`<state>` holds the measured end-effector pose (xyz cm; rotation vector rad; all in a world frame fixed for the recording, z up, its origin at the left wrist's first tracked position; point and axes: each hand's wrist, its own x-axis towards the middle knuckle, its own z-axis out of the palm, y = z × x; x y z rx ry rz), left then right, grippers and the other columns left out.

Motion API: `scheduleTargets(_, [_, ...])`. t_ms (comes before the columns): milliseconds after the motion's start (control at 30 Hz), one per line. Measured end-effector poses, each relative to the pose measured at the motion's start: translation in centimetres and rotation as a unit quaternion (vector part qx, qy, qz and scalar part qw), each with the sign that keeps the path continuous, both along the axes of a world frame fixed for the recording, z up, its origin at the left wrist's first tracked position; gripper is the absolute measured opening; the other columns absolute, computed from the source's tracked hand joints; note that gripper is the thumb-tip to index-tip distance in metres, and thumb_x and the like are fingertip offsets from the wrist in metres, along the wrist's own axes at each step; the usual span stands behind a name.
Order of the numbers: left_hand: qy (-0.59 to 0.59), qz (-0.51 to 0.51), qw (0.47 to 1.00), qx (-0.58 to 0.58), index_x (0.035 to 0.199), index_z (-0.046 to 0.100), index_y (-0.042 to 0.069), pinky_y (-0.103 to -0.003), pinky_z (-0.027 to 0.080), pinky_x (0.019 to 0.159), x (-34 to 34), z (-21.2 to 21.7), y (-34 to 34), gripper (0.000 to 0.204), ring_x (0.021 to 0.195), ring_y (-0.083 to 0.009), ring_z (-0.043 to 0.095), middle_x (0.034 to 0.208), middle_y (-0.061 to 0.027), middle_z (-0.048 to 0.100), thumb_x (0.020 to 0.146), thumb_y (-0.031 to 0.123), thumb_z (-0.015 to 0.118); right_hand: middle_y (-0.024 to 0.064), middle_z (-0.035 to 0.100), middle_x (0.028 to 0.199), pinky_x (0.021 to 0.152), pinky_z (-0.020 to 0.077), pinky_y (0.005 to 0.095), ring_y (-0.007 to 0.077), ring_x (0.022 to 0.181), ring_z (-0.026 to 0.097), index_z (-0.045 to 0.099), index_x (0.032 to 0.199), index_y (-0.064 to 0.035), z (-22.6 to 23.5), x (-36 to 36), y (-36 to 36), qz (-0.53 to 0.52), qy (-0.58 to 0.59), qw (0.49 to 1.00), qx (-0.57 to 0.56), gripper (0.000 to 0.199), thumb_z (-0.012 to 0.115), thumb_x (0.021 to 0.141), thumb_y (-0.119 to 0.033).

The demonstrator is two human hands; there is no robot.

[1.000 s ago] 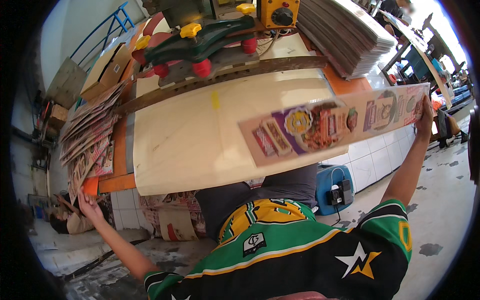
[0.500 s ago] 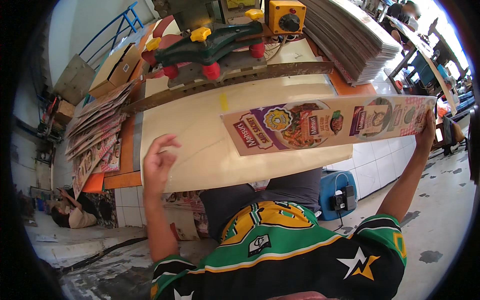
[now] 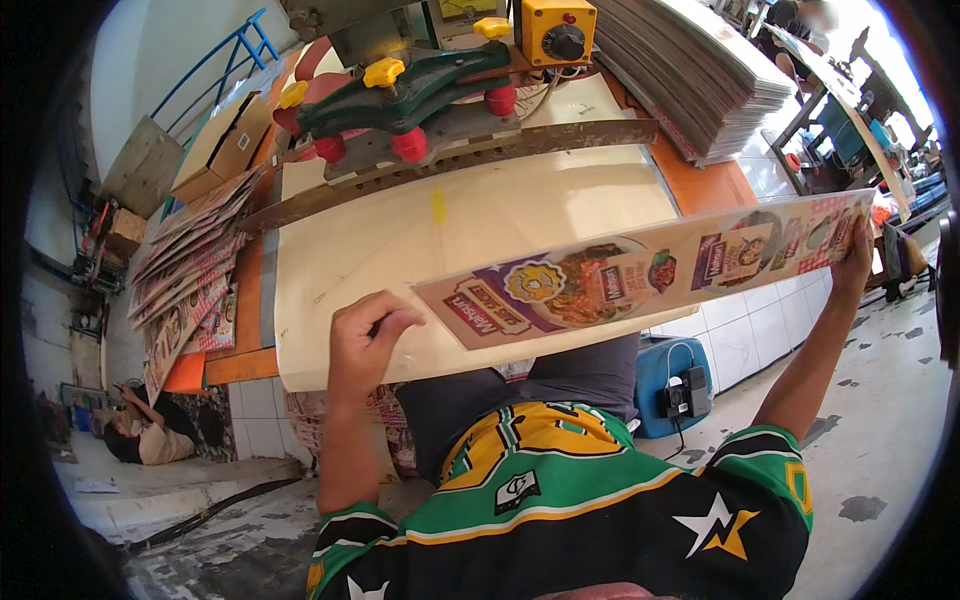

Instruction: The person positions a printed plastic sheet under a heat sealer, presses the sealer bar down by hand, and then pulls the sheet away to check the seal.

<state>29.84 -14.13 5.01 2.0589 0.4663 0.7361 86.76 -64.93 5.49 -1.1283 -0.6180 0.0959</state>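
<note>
right fingers (image 3: 860, 240): grip printed sheet (image 3: 650, 272) | left fingers (image 3: 372, 306): near opposite end

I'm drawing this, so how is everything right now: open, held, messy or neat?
Printed panel: held at its right end
Right hand: gripping the printed panel
Left hand: empty, fingers curled
Cardboard box: looks open
Left pile: messy, fanned out
Right stack: fairly neat
Cream sheet: lying mostly flat

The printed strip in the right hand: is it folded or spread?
Spread: the printed strip in the right hand shows its long face without any visible fold.
</note>
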Motion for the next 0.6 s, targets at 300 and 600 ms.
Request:
scheduleTargets(300, [-0.253,0.018,0.941,-0.225,0.074,0.044,0.008,-0.029,0.022,0.056,-4.6,-0.5,1.0,0.036,0.06,-0.0086,0.028,0.067,0.0013,0.037,0.104,0.022,0.059,0.0129,0.062,0.132,0.104,0.0511,0.0398,0.0226,0.124,0.062,0.045,0.148,0.0002,-1.7,-1.3,0.8,0.112,-0.018,0.991,-0.065,0.049,0.051,0.109,-0.029])
scheduleTargets(600, [-0.441,0.175,0.831,-0.292,0.081,0.04,0.01,-0.027,0.023,0.053,-19.1,-2.5,8.2,0.032,0.055,-0.0073,0.022,0.066,0.0022,0.029,0.111,0.021,0.047,0.0157,0.055,0.143,0.104,0.0505,0.0427,0.0289,0.128,0.058,0.05,0.146,0.0031,-3.4,1.1,-6.1,-0.018,0.075,0.994,0.074,0.05,0.063,0.104,-0.02])
